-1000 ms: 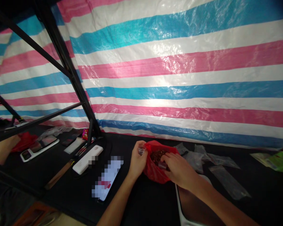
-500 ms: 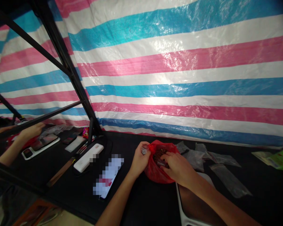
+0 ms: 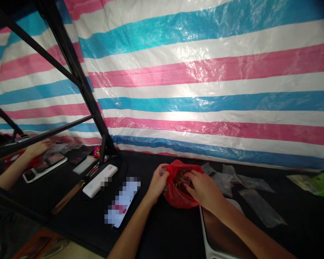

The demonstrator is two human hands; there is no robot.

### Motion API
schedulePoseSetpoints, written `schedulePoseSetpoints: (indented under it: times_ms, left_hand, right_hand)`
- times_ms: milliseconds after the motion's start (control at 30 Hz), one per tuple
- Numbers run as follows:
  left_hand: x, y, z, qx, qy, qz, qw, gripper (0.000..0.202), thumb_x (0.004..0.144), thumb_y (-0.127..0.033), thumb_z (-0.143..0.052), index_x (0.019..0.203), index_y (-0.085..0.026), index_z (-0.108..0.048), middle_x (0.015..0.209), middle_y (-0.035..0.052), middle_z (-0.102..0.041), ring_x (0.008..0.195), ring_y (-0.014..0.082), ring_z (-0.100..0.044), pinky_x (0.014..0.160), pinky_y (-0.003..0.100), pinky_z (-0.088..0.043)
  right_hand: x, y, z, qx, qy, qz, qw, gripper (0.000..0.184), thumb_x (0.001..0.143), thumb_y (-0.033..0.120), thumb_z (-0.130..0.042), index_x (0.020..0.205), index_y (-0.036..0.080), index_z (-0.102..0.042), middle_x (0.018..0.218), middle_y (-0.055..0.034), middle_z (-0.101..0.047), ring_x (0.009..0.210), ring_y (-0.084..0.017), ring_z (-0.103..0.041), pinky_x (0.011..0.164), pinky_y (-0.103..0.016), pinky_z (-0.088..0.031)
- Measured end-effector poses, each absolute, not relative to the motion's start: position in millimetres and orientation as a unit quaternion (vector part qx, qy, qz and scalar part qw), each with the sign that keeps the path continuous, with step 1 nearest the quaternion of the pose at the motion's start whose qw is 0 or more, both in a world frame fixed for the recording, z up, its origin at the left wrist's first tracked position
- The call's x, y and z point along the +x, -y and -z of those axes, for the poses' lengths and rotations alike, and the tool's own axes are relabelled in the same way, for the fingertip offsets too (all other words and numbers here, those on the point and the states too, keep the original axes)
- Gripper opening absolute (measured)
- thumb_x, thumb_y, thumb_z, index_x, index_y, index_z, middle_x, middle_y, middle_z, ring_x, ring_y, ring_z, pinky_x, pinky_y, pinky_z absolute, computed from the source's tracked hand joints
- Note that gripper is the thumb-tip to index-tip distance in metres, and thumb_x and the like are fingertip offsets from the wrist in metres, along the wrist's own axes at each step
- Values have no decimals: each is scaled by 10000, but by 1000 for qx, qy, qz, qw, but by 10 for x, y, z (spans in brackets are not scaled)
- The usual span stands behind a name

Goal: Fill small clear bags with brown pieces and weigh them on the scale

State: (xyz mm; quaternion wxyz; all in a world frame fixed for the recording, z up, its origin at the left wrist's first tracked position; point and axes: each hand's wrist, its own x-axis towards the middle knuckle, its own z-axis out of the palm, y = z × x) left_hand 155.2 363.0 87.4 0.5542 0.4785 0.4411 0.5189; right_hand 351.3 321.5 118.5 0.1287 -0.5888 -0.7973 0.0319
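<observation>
A red plastic bag (image 3: pixel 178 198) stands with its mouth spread, and many small brown pieces (image 3: pixel 180 177) lie inside, too small to name. At the bag's left rim my left hand (image 3: pixel 158 182) is closed on the red plastic, with some crumpled clear plastic (image 3: pixel 165 172) among its fingers. My right hand (image 3: pixel 202 185) reaches into the mouth from the right, fingers curled together over the pieces. A translucent bit shows by its fingertips, but what they hold is not clear. Beneath my right forearm lies a white-rimmed tray with a dark surface (image 3: pixel 218 230).
Clear plastic bags (image 3: pixel 261 207) lie right of the red bag, a green packet (image 3: pixel 322 183) farther right. Left are a phone (image 3: pixel 122 203), a white power strip or similar (image 3: pixel 99 181) and a black metal frame (image 3: pixel 81 82). Beyond it another person's hand (image 3: pixel 39 148) works. Striped sheeting hangs behind.
My right hand's fingers have shifted slightly within the red bag, and more brown pieces show. My left hand has turned a little at the rim, covering more of the clear plastic.
</observation>
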Motion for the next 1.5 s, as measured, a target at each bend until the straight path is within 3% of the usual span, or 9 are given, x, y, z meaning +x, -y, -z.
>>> schedulePoseSetpoints:
  times_ms: [367,633,833,933,1133,1300,1400,1500]
  left_hand:
    - [1576,-3602,-890,467,-440,-511,573,245,761,-203,-638,1001,-181,-683,861,4,-695,786,149,-626,726,229,-460]
    - [1595,-3568,-925,393,-383,-545,634,238,728,-230,-707,958,-176,-682,836,-13,-687,747,131,-617,713,215,-464]
    - [1574,-3585,-930,363,-372,-544,658,303,701,-223,-721,995,-182,-664,857,-6,-693,738,139,-630,714,231,-481]
    - [1548,-3605,-904,437,-388,-540,606,308,750,-231,-727,1046,-191,-652,950,17,-714,839,165,-659,804,265,-500]
    - [1409,-3655,-910,601,-452,-535,385,416,948,-386,-647,1322,-242,-535,1094,44,-684,958,186,-659,928,337,-500]
    - [1350,-3657,-964,599,-471,-590,267,528,957,-411,-656,1408,-242,-440,1027,24,-648,900,165,-636,867,310,-504]
    - [1392,-3586,-1001,609,-449,-597,267,577,951,-387,-670,1440,-255,-395,890,-26,-630,798,147,-618,791,275,-495]
    - [1489,-3470,-1019,646,-434,-554,296,493,935,-360,-684,1369,-252,-478,829,-36,-623,741,141,-602,739,257,-479]
  right_hand:
    - [3563,-3180,-1261,-599,793,-42,109,302,936,252,-583,1173,166,-749,1213,-141,-746,1110,-334,-704,943,-425,-521]
    - [3551,-3209,-1224,-586,793,-82,144,265,935,293,-603,1135,225,-763,1205,-101,-770,1087,-312,-723,878,-385,-526]
    - [3538,-3217,-1239,-592,782,-125,148,195,898,275,-627,1039,245,-758,1054,-66,-805,968,-273,-754,766,-325,-495]
    - [3532,-3225,-1215,-597,770,-151,167,213,890,288,-632,1073,262,-740,998,-42,-808,946,-262,-761,748,-314,-480]
    - [3578,-3254,-1197,-590,758,-187,205,227,897,319,-642,1112,279,-702,1042,-23,-804,984,-255,-756,752,-309,-469]
    - [3641,-3256,-1358,-563,760,-210,248,185,921,291,-608,1097,251,-646,1004,-31,-787,930,-246,-743,764,-319,-483]
    - [3660,-3231,-1515,-533,761,-228,292,206,936,292,-598,1136,244,-622,961,-29,-777,852,-224,-729,761,-319,-508]
    - [3640,-3172,-1668,-483,764,-248,349,261,966,302,-582,1219,252,-621,1046,-38,-774,902,-209,-723,824,-315,-540]
